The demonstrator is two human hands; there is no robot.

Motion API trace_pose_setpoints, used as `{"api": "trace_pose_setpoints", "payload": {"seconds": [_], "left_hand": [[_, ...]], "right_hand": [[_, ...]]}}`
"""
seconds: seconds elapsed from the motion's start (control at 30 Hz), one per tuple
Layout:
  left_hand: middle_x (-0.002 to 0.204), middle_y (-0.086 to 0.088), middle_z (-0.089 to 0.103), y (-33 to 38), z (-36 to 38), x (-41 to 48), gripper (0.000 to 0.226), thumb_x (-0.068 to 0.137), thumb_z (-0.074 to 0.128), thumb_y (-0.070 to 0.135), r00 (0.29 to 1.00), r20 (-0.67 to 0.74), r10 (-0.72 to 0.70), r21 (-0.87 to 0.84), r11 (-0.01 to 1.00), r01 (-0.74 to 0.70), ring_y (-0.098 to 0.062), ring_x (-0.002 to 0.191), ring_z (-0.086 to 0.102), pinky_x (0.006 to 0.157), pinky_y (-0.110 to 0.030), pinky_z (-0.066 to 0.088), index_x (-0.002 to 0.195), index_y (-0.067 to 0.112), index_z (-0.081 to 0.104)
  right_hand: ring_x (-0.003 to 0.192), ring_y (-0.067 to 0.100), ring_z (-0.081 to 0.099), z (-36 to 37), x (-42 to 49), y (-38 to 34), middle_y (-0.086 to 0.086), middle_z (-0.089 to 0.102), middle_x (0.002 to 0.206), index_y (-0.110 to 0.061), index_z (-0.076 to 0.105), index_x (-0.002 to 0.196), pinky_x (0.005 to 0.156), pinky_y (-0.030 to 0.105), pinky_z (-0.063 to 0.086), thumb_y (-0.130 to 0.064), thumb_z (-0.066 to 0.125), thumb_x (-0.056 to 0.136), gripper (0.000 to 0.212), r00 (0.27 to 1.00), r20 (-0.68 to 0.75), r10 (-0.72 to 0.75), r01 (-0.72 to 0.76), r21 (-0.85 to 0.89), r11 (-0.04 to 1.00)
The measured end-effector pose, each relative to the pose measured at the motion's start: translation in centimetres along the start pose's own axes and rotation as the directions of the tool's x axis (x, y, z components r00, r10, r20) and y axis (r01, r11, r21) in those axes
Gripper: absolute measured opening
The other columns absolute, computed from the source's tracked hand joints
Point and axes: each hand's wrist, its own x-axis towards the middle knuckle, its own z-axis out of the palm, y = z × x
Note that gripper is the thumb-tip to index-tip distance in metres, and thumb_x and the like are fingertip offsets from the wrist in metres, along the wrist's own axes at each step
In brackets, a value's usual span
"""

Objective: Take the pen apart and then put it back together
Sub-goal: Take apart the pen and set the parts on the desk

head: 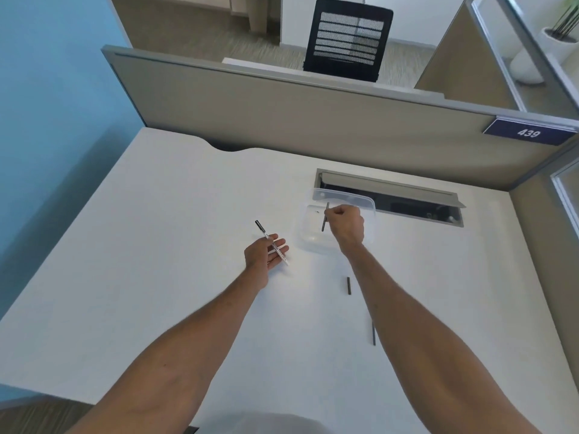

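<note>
My left hand (264,253) holds a white pen barrel with a black end (271,241), slanting up to the left above the white desk (156,245). Over a clear plastic box (338,202), my right hand (346,225) pinches a thin dark pen part (325,217), held almost upright. A short black pen piece (348,285) lies on the desk beside my right forearm. A thin dark rod (373,333) lies nearer to me, partly hidden under that forearm.
An open cable tray slot (407,205) is cut into the desk behind the plastic box. A beige partition (282,120) runs along the desk's far edge. A black office chair (347,39) stands beyond it. A blue wall is on the left.
</note>
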Motion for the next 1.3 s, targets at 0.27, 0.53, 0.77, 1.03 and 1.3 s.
{"api": "trace_pose_setpoints", "payload": {"seconds": [0.27,0.53,0.77,1.03,1.3], "left_hand": [[0.141,-0.026,0.074,0.8,0.9,1.6,0.039,0.11,0.055,0.009,0.999,0.036,-0.016,0.066,0.998,0.013,-0.046,0.135,0.072,0.119,-0.052,0.055,0.143,-0.006,0.067],[0.142,-0.026,0.074,1.2,0.6,2.4,0.039,0.11,0.055,0.009,1.0,0.021,-0.016,0.09,0.996,0.014,-0.046,0.134,0.072,0.12,-0.052,0.055,0.144,-0.006,0.067],[0.143,-0.025,0.073,0.0,0.5,1.3,0.039,0.11,0.055,0.009,0.999,0.03,-0.029,0.103,0.994,0.026,-0.047,0.136,0.071,0.12,-0.052,0.055,0.145,-0.006,0.066],[0.144,-0.025,0.073,-1.0,-0.1,-1.1,0.04,0.111,0.054,0.009,0.999,0.051,-0.011,0.114,0.993,0.005,-0.047,0.136,0.07,0.121,-0.053,0.054,0.145,-0.006,0.066],[0.145,-0.023,0.073,-3.5,-0.3,-4.3,0.039,0.111,0.055,0.007,0.997,0.063,-0.04,0.115,0.993,0.032,-0.046,0.137,0.07,0.119,-0.051,0.055,0.147,-0.006,0.065]], "right_hand": [[0.102,0.038,0.077,1.3,3.3,-1.1,0.013,0.084,0.112,0.0,0.081,0.109,0.081,0.036,0.056,-0.018,0.067,0.097,0.026,0.996,0.068,0.059,-0.054,-0.072,0.996],[0.099,0.04,0.074,2.1,3.8,-1.3,0.012,0.081,0.112,-0.011,0.065,0.093,0.08,0.036,0.052,-0.021,0.064,0.098,0.011,0.995,0.059,0.074,-0.07,-0.072,0.995],[0.109,0.037,0.077,0.8,2.7,-0.1,0.01,0.082,0.111,-0.005,0.077,0.106,0.087,0.042,0.063,-0.015,0.06,0.097,0.022,0.998,0.005,0.056,-0.056,0.057,0.997],[0.103,0.036,0.077,-1.1,-0.9,2.1,0.014,0.081,0.1,-0.005,0.075,0.102,0.09,0.048,0.063,-0.017,0.062,0.1,0.017,0.994,-0.102,-0.044,0.067,0.239,0.969],[0.105,0.032,0.076,-4.5,-6.2,10.4,0.009,0.082,0.101,-0.009,0.075,0.104,0.092,0.046,0.062,-0.019,0.06,0.1,0.019,0.996,-0.074,0.045,-0.035,0.121,0.992]]}}
